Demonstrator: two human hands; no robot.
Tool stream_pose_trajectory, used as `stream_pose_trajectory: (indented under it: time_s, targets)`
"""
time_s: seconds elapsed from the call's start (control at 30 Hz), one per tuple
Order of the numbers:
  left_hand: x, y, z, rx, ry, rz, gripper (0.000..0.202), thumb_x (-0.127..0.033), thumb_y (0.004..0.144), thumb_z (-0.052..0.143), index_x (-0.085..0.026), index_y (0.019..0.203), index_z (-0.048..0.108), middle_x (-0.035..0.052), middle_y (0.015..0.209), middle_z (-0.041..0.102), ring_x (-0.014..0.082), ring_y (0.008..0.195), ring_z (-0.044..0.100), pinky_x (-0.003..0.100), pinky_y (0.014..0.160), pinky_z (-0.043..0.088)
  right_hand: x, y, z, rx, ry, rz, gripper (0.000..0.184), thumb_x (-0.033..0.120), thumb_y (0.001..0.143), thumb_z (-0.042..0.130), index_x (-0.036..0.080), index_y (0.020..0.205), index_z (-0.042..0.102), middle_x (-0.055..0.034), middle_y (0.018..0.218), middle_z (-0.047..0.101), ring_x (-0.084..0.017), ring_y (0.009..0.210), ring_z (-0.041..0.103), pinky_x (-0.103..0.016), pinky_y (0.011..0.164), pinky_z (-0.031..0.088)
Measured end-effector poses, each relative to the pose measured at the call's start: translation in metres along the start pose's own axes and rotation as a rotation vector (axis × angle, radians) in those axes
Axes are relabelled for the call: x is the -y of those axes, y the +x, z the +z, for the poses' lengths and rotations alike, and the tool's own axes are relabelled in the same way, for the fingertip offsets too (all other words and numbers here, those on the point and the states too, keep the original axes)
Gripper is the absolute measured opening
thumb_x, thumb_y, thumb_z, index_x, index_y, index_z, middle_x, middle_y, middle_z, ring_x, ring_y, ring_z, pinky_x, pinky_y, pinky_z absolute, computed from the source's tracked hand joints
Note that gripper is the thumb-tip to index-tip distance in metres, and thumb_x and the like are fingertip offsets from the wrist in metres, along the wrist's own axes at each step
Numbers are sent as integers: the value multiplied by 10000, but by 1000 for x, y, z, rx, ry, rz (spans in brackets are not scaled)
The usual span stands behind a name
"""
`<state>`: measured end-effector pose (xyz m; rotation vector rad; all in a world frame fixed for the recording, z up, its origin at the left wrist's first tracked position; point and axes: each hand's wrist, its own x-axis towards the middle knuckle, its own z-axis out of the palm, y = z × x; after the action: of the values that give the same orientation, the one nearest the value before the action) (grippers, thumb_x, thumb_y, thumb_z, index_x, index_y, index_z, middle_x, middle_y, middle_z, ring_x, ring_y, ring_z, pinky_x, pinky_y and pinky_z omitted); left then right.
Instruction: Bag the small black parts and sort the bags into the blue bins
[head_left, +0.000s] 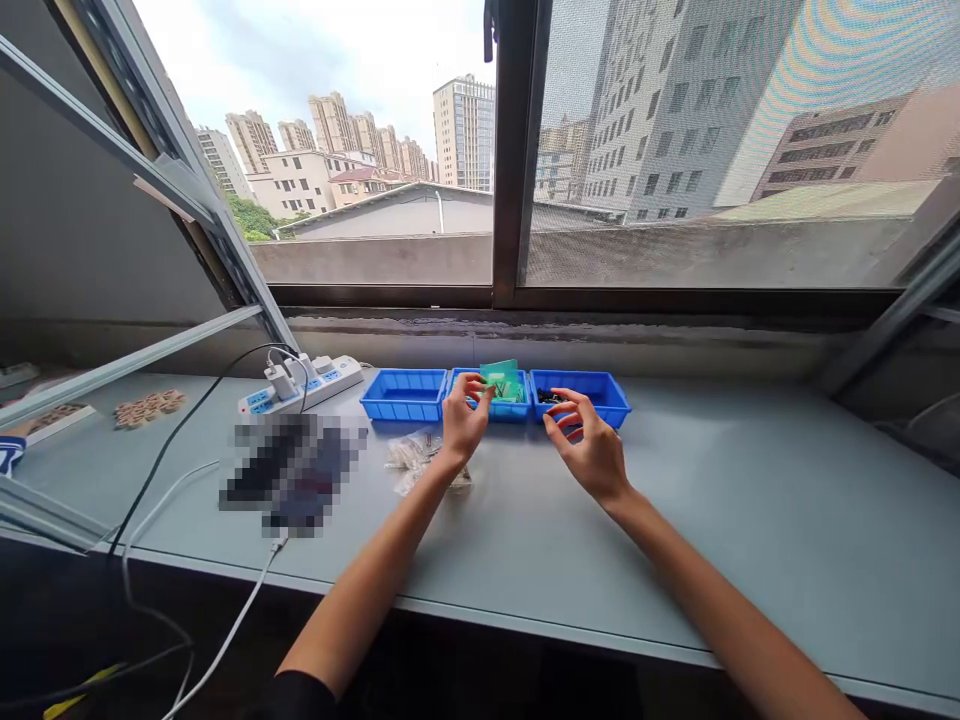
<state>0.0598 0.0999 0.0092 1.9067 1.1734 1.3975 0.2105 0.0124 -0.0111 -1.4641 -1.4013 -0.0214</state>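
Three blue trays stand in a row at the back of the grey table under the window: a left tray (403, 394), a middle tray (516, 409) and a right tray (600, 391). My left hand (463, 420) pinches a green card (501, 381) over the middle tray. My right hand (589, 440) hovers in front of the right tray with its fingers curled and its thumb and forefinger close together. Whether it holds anything is too small to tell. Small dark parts (550, 397) lie in the right tray.
A clear plastic bag (415, 456) of small parts lies beside my left wrist. A white power strip (304, 385) with plugs and cables sits at the back left. A blurred-out dark object (291, 472) lies left of centre. Small brown pieces (148, 406) lie at the far left.
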Motion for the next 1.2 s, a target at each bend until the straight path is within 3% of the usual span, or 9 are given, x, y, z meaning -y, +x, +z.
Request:
stream_pose_trajectory:
  time_s: [0.17, 0.47, 0.73, 0.9, 1.2]
  targets:
    - [0, 5, -7, -163, -72, -194, 121, -209, 790, 593, -197, 863, 497, -14, 677, 612, 142, 622, 592, 267, 645, 436, 1, -2, -1, 37, -48, -26, 303, 390, 844, 474, 224, 1076, 574, -18, 822, 690, -150, 601, 633, -253, 512, 493]
    - [-15, 1, -9, -166, -228, -282, 95, -122, 824, 531, -198, 880, 521, 8, 605, 639, 192, 634, 644, 312, 643, 423, 1, -5, -1, 128, -91, -55, 242, 354, 832, 466, 235, 968, 626, -4, 790, 688, -132, 569, 627, -231, 485, 467]
    - [-5, -1, -3, -133, -249, -293, 199, -179, 804, 590, -193, 942, 447, -32, 610, 640, 159, 660, 655, 262, 658, 436, -2, -7, 0, 195, -119, -81, 247, 353, 826, 465, 234, 946, 645, -10, 787, 691, -132, 570, 623, -224, 478, 452]
    - [2, -1, -1, -113, -147, -200, 213, -182, 763, 642, -194, 915, 495, -36, 631, 618, 146, 638, 629, 252, 665, 443, -2, -8, 0, 187, -117, -83, 257, 360, 826, 454, 230, 930, 650, -14, 767, 687, -136, 569, 622, -226, 477, 447]
    - [10, 0, 1, -100, -124, -166, 352, -144, 826, 546, -164, 1165, 454, -37, 598, 606, 144, 585, 595, 258, 639, 445, -2, -7, 0, 169, -121, -62, 244, 349, 808, 466, 234, 906, 658, -7, 766, 688, -125, 535, 608, -223, 483, 439]
